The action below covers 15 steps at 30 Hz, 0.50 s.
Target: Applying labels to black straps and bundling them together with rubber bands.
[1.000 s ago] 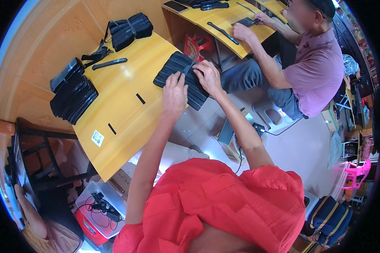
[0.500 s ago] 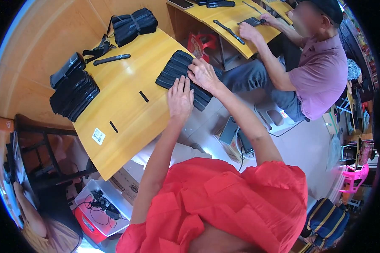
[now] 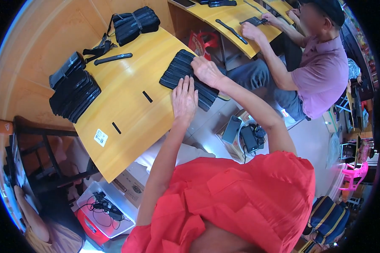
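Note:
A row of black straps (image 3: 178, 69) lies side by side at the right edge of the yellow wooden table (image 3: 131, 122). My left hand (image 3: 185, 100) rests on their near side, its fingers stretched out and lying flat. Further to the right, my right hand (image 3: 207, 72) has its fingers curled down onto the straps; its fingertips are partly hidden. Left of the row, a single black strap (image 3: 113, 58) lies on the table, near a tangle of black webbing (image 3: 100, 50). A tied black bundle (image 3: 136, 25) sits at the back, and a stack of black straps (image 3: 76, 97) stands at the left.
Two dark slots (image 3: 147, 96) and a white label (image 3: 100, 137) mark the tabletop. Across from me a person in a purple shirt (image 3: 321, 76) handles a black piece at another table (image 3: 223, 19). Below are a clear bin with cables (image 3: 114, 219) and a box of black devices (image 3: 236, 135).
My right hand has shifted slightly along the straps and its fingers look more curled. My left hand stays flat on them. The whole view has shifted a little.

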Each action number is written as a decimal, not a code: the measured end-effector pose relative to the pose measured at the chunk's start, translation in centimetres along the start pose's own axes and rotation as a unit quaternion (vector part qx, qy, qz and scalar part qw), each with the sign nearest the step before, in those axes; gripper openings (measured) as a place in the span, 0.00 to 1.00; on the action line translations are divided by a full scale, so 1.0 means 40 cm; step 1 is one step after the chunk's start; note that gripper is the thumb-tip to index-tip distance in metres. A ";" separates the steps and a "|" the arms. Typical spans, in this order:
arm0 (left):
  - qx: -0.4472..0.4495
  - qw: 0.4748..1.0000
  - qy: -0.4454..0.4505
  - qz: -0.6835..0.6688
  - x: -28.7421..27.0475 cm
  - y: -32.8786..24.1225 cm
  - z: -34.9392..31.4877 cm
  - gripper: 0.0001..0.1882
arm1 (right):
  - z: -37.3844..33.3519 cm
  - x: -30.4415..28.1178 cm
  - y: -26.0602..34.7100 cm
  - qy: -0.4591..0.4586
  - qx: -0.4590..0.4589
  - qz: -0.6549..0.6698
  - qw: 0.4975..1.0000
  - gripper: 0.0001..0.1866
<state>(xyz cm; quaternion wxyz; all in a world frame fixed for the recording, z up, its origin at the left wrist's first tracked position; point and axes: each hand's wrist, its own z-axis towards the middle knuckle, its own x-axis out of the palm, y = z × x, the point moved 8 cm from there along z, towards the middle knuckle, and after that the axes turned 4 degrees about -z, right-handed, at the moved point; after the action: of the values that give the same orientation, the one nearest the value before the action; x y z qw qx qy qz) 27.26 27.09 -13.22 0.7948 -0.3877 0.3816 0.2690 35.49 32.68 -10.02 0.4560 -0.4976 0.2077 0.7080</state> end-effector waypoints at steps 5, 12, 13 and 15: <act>0.009 1.000 -0.007 0.007 -0.001 -0.006 0.000 0.25 | -0.041 0.032 -0.193 -0.111 0.317 0.176 0.925 0.06; 0.000 1.000 -0.004 0.001 0.000 0.000 0.000 0.25 | -0.122 0.144 -0.275 -0.108 0.464 0.539 0.695 0.07; 0.002 1.000 -0.003 -0.002 -0.003 -0.004 0.002 0.25 | -0.130 0.149 -0.285 -0.109 0.465 0.538 0.695 0.07; 0.004 1.000 -0.003 -0.004 -0.005 -0.008 0.001 0.25 | -0.164 0.189 -0.301 -0.165 0.509 0.656 0.532 0.07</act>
<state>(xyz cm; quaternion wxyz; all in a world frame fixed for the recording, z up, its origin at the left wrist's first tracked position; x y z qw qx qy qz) 27.38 26.92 -12.90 0.7988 -0.3850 0.3785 0.2654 48.48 37.08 -17.61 0.0657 0.2206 0.7218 0.6526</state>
